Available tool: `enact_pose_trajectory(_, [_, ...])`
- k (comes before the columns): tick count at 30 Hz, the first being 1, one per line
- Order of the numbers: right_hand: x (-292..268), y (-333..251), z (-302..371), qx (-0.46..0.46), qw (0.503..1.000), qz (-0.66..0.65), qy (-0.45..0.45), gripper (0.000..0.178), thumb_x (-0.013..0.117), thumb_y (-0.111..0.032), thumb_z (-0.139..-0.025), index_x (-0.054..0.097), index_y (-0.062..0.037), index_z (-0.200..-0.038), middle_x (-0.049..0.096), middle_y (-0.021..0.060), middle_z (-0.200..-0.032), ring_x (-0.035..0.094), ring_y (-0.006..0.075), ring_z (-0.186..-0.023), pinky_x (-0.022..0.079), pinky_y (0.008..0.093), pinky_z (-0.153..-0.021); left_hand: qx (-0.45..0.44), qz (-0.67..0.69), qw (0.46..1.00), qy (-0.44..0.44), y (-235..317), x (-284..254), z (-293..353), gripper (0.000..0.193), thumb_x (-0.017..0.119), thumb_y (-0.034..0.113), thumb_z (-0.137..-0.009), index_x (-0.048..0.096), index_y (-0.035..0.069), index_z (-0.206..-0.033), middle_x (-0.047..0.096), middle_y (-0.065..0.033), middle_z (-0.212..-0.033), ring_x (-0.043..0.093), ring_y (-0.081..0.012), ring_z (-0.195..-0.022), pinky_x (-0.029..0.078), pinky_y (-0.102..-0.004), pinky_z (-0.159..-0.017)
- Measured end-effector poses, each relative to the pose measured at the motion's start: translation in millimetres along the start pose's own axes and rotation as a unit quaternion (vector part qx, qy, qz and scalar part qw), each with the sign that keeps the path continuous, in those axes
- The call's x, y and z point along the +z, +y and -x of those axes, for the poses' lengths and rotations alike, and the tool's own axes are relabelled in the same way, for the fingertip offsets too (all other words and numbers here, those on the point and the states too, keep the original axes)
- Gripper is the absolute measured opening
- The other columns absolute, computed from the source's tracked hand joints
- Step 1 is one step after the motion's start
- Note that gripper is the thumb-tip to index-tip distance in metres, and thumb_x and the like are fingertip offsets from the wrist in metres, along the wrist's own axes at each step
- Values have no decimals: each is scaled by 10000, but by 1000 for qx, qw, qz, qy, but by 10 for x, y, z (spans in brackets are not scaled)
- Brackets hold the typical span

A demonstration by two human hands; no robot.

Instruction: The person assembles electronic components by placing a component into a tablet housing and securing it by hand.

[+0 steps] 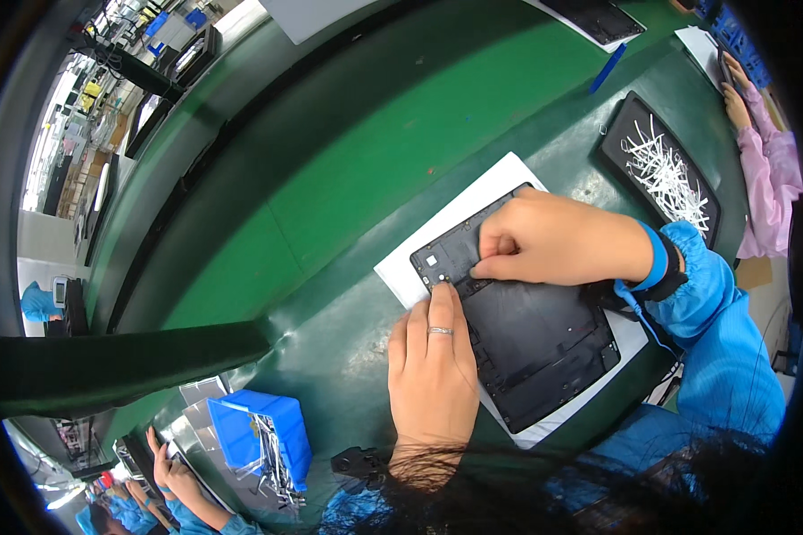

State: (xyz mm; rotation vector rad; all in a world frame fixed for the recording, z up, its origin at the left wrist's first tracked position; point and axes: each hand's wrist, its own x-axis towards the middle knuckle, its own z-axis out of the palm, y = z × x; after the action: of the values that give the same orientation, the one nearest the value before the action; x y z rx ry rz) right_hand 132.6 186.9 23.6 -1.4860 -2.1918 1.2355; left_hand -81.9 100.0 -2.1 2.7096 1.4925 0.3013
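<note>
A black tablet-sized housing point(544, 339) lies at a slant on a white sheet point(500, 178) in front of me. Its far left end has small cut-outs and a pale square patch. My left hand point(433, 357), with a ring on one finger, rests with its fingers stretched out, fingertips on the housing's left edge by the cut-outs. Over the housing's upper part, my right hand point(544, 236) is curled, thumb and fingers pressed together against the surface. Whatever they may hold is hidden. A blue band and a black strap circle my right wrist.
A black tray point(620, 147) of white strips stands at the right. At lower left, a blue bin point(285, 419) holds several thin parts. A blue pen-like stick point(608, 69) and another dark panel point(598, 20) lie beyond. Co-workers' hands point(734, 94) work at both sides.
</note>
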Motion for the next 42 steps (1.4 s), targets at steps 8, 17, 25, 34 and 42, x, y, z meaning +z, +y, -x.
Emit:
enact_pose_trajectory(8, [-243, 83, 191, 127, 986, -101, -31, 234, 726, -224, -959, 740, 8, -936, 709, 61, -719, 643, 114, -598, 501, 271, -573, -25, 47, 999, 12, 60, 64, -20, 495, 570, -61, -817, 583, -134, -1306, 564, -197, -1311, 587, -386, -1143, 450, -464, -1046])
enact_pose_trajectory(17, [-97, 174, 287, 75, 989, -124, 16, 226, 712, -222, -942, 709, 4, -940, 685, 74, -726, 629, 147, -592, 483, 313, -560, -48, 22, 998, 28, 122, 84, -48, 445, 609, -21, -827, 615, -128, -1258, 598, -196, -1227, 626, -366, -1062, 481, -453, -991])
enact_pose_trajectory(25, [-175, 117, 268, 146, 970, -197, 3, 286, 740, -279, -953, 702, 2, -919, 675, 60, -764, 632, 146, -601, 473, 309, -559, -48, -7, 998, 29, 140, 95, -67, 418, 647, -9, -830, 638, -111, -1236, 602, -183, -1217, 641, -335, -1033, 500, -444, -949])
enact_pose_trajectory(34, [-111, 133, 260, 56, 993, -36, 97, 185, 758, -147, -881, 700, 19, -825, 649, 103, -670, 629, 242, -606, 487, 361, -585, -84, 21, 996, -33, 166, 17, -67, 460, 703, 66, -852, 625, -75, -1284, 572, -143, -1343, 610, -318, -1139, 476, -453, -1010])
enact_pose_trajectory(42, [-80, 161, 250, 85, 987, -84, 105, 120, 762, -63, -830, 691, 15, -772, 622, 101, -608, 621, 232, -537, 482, 340, -534, -102, -32, 994, -31, 186, 175, 50, 588, 814, 245, -774, 673, -12, -1283, 612, -93, -1331, 645, -196, -989, 487, -401, -917])
